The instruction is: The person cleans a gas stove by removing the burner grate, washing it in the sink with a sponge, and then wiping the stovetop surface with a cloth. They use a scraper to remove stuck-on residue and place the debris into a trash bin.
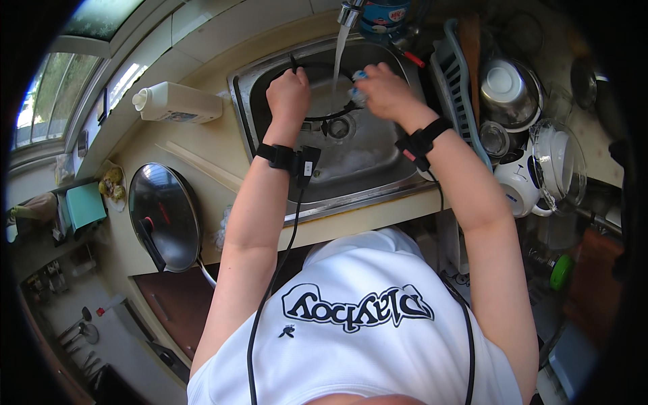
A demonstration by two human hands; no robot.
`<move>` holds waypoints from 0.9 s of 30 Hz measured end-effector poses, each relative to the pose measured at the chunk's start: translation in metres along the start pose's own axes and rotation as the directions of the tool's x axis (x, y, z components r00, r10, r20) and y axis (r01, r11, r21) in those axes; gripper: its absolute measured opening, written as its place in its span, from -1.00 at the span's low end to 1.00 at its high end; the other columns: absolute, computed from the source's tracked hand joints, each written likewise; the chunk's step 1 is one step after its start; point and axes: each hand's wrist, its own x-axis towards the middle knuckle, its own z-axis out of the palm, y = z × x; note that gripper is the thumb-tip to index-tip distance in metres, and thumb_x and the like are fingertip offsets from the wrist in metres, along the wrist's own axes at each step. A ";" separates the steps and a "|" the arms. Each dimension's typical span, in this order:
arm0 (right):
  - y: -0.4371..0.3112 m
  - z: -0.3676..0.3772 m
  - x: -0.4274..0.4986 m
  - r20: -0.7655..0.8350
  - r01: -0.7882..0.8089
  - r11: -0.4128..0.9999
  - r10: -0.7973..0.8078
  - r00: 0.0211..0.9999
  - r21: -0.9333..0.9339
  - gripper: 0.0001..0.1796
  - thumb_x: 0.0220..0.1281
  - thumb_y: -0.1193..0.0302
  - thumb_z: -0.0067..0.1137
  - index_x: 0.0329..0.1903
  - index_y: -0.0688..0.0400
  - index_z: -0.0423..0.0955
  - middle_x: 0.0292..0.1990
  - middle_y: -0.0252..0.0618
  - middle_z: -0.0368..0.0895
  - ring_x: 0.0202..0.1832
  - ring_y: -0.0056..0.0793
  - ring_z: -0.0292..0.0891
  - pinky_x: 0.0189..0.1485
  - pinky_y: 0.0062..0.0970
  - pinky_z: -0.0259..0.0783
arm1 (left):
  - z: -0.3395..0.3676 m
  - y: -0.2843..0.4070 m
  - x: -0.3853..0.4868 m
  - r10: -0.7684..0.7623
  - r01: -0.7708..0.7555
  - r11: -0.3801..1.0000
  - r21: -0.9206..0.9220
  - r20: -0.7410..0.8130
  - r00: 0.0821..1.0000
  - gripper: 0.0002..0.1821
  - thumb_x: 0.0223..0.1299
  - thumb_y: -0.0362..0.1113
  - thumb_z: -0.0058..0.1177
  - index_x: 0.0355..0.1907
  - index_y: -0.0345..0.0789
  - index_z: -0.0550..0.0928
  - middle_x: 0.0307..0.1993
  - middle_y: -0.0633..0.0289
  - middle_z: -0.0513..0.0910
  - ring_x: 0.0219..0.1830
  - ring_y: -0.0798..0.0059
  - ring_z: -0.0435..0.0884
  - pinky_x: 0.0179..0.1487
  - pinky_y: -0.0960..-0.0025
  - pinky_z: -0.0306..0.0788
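A round, see-through item with a thin black rim (331, 117), seemingly a glass pot lid, is held over the stainless steel sink (364, 190). My left hand (288, 96) is closed on its left side, where a short black part sticks up above the fingers. On the right side of the rim, my right hand (387, 93) grips a blue and white scrubber (358, 93), mostly hidden by the fingers. Water runs from the faucet (349, 14) down between my hands. Suds lie on the sink bottom, below the drain (339, 127).
Left of the sink are a white plastic jug (177, 104), wooden chopsticks (202, 164) and a lidded pan (164, 217). On the right stand a grey plastic rack (458, 86), metal bowls (506, 93) and a white mug (516, 177). Behind the sink is a blue-labelled bottle (385, 17).
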 end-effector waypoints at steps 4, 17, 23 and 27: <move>-0.005 -0.002 0.006 0.033 -0.049 0.999 0.048 0.998 0.023 -0.77 0.00 0.48 0.04 -0.23 0.10 0.57 -0.14 -0.15 0.50 0.02 -0.14 0.37 -0.01 -0.23 0.47 | -0.002 0.000 0.004 0.016 -0.017 1.000 -0.011 -0.053 0.998 -0.56 0.29 -0.07 -0.19 -0.52 -0.36 0.59 -0.51 -0.09 0.62 -0.37 -0.09 0.60 -0.24 -0.01 0.45; -0.006 -0.006 0.017 -0.028 -0.048 0.981 0.043 0.999 -0.188 -0.74 -0.08 0.52 0.14 -0.24 0.05 0.59 -0.15 -0.24 0.47 0.02 -0.20 0.36 -0.05 -0.26 0.47 | 0.004 -0.012 0.003 -0.067 0.064 0.996 -0.069 -0.053 0.996 -0.57 0.28 -0.07 -0.17 -0.50 -0.36 0.59 -0.51 -0.08 0.61 -0.37 -0.09 0.60 -0.25 -0.01 0.45; -0.014 -0.009 0.024 -0.486 0.058 0.994 -0.007 0.874 0.089 -0.66 -0.02 0.47 0.07 -0.10 0.03 0.55 -0.13 -0.23 0.46 0.00 -0.17 0.35 -0.03 -0.22 0.46 | 0.017 -0.001 0.006 -0.028 0.034 0.990 -0.140 0.042 0.999 -0.56 0.30 -0.02 -0.20 -0.50 -0.31 0.58 -0.65 0.22 0.63 -0.41 0.14 0.64 -0.26 0.16 0.45; -0.021 -0.012 0.029 -0.541 0.018 0.989 0.067 0.838 0.149 -0.62 -0.02 0.45 0.09 -0.05 0.00 0.53 -0.09 -0.23 0.45 0.02 -0.16 0.34 -0.02 -0.22 0.46 | 0.019 0.013 0.005 -0.033 0.059 0.974 -0.218 0.119 0.992 -0.61 0.25 -0.05 -0.09 -0.44 -0.35 0.59 -0.58 0.17 0.66 -0.38 0.14 0.65 -0.23 0.19 0.46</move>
